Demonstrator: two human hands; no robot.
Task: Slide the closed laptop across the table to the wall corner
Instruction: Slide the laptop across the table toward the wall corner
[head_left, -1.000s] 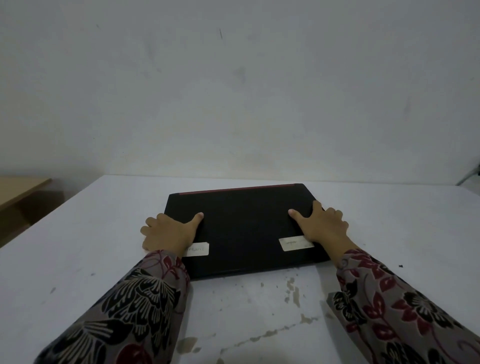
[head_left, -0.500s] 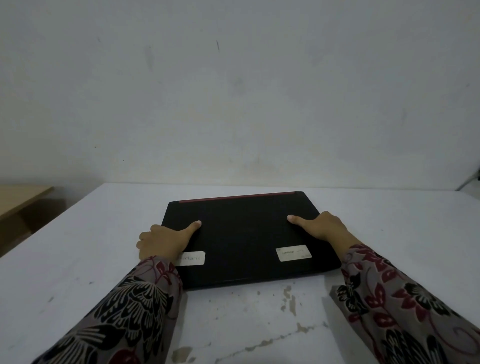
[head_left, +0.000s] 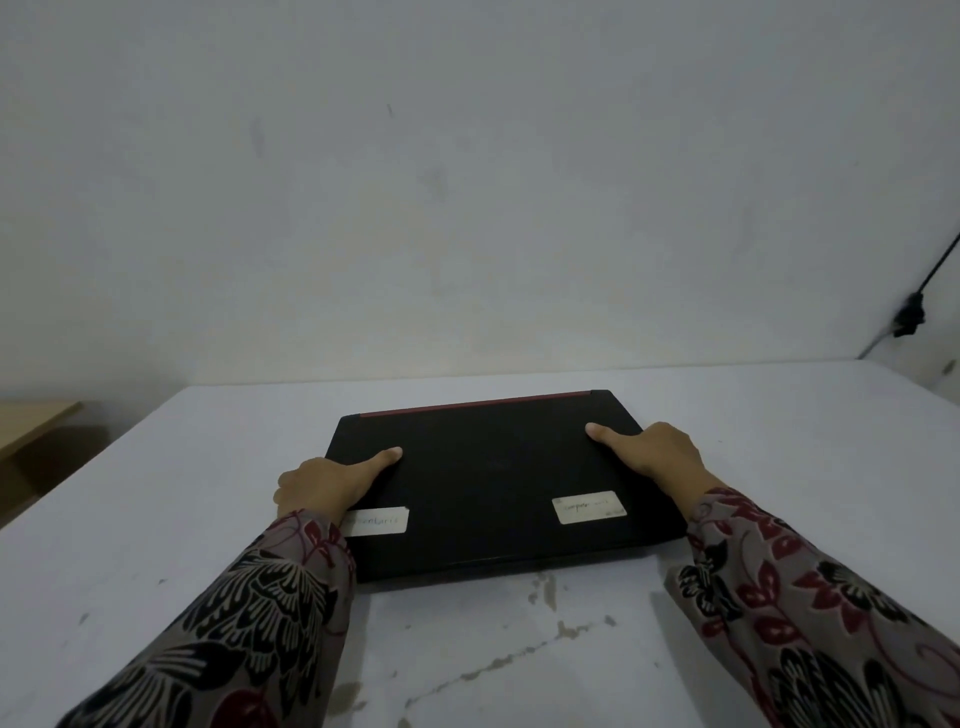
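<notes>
A closed black laptop (head_left: 493, 483) with a red strip along its far edge lies flat on the white table (head_left: 156, 519), slightly turned. Two white labels sit on its lid near the front. My left hand (head_left: 327, 483) grips the laptop's left edge, thumb on the lid, fingers wrapped over the side. On the right edge my right hand (head_left: 654, 454) holds it the same way, thumb pointing inward on the lid. A narrow strip of table separates the laptop's far edge from the wall (head_left: 467, 208).
The white wall runs along the table's far edge. At the far right a black cable with a plug (head_left: 909, 314) hangs on the wall. A wooden surface (head_left: 31, 421) stands lower, beyond the table's left edge. The tabletop's paint is chipped near me.
The fingers of both hands have curled from flat on the lid down over the laptop's side edges. The laptop now sits slightly more to the right, rotated a little.
</notes>
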